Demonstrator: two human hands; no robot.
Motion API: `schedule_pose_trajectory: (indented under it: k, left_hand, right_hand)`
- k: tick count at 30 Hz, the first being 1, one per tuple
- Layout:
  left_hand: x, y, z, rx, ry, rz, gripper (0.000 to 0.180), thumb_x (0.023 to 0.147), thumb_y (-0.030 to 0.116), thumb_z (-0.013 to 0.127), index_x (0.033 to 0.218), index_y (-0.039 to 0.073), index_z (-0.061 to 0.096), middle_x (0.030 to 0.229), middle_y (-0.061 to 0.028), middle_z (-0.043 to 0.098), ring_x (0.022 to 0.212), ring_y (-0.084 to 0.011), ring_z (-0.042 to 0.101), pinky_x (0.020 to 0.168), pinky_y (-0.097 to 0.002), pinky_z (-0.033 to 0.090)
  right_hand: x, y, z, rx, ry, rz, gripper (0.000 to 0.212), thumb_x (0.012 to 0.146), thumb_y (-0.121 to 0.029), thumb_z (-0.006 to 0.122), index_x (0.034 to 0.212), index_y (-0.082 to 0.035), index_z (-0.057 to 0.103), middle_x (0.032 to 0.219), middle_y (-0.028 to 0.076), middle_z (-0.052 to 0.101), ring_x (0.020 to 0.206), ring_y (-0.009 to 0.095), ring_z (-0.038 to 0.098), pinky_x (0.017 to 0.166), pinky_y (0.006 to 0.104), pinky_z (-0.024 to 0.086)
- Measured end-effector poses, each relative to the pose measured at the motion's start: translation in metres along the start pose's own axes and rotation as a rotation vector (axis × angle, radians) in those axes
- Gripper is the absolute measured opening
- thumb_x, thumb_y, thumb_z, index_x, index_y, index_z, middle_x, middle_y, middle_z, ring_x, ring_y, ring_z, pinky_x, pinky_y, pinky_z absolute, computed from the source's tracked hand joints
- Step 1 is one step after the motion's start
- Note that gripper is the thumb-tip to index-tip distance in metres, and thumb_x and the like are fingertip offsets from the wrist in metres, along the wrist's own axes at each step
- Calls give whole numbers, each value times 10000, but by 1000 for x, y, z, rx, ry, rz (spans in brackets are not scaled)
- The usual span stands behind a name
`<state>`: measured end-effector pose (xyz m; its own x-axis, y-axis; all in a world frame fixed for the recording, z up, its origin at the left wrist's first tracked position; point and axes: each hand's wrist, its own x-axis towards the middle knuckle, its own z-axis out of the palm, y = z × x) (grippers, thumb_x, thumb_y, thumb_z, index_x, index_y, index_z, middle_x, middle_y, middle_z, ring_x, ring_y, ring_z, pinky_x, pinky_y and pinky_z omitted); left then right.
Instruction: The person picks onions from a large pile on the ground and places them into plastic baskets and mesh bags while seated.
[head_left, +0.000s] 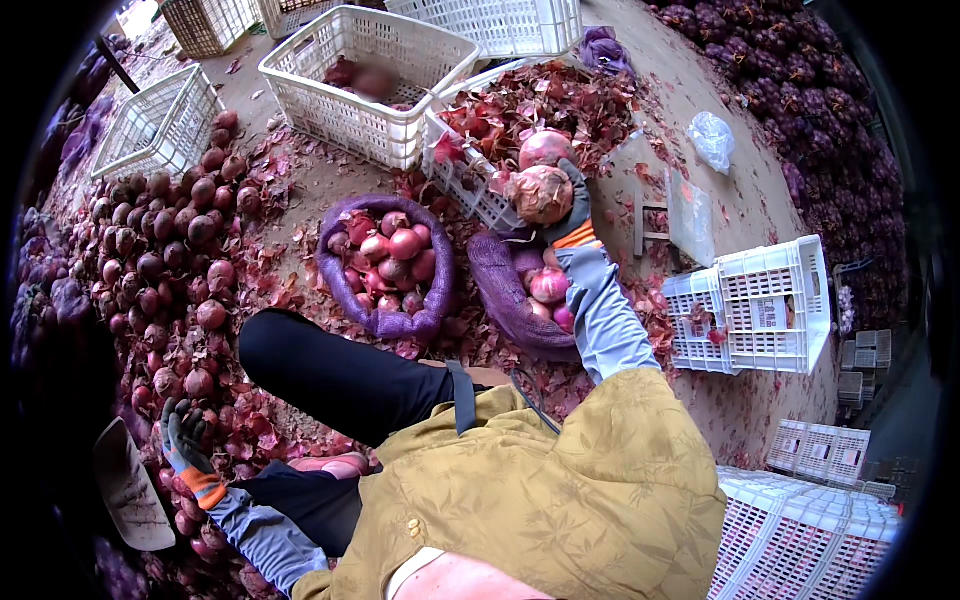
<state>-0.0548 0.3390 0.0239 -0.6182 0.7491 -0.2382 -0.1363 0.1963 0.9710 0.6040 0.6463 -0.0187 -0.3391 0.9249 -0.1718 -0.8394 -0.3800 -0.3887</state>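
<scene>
Mustard jacket [545, 485] foremost, right hand [574, 210] round a papery onion [540, 194], left hand [186, 447] unclenched beside heaped onions [211, 314].

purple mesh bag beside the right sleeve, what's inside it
Several pinkish-purple onions show in the purple mesh bag. The right sleeve hides part of it; anything beneath the top onions is covered.

Head view: your dark-gloved, orange-cuffed right hand [575, 208] gripping a round, tan-skinned onion [541, 195].
You hold the onion at its right side, over the near edge of a white plastic crate [468, 190] heaped with loose red skins [560, 95]. Two purple mesh sacks [400, 324] of red onions [404, 244] stand nearer you. Your dark-gloved, orange-cuffed left hand [185, 437], fingers spread, is at the dark-red onion heap [211, 315]; contact cannot be determined.
</scene>
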Motion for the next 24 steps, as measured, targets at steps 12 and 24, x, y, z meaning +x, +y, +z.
schedule_pose_trajectory:
  k: [12, 24]
  left_hand:
    - [22, -17, 1, 15, -99, -96, 471, 948, 324, 476, 1350, 80, 442, 1216, -120, 573, 964, -226, 608, 841, -345, 481]
    - [-76, 39, -64, -219, 196, 403, 348, 948, 191, 473, 1226, -12, 524, 1116, -154, 623, 916, -258, 638, 811, -355, 517]
  right_hand:
    - [-202, -243, 32, -188, 216, -767, 601, 796, -508, 526, 1254, -119, 507, 1279, 142, 515, 1159, 355, 494, 976, 567, 400]
    - [-82, -284, -39, -480, 259, -648, 526, 932, -332, 422, 1327, 16, 426, 1345, 244, 441, 1155, 367, 526, 1013, 514, 396]
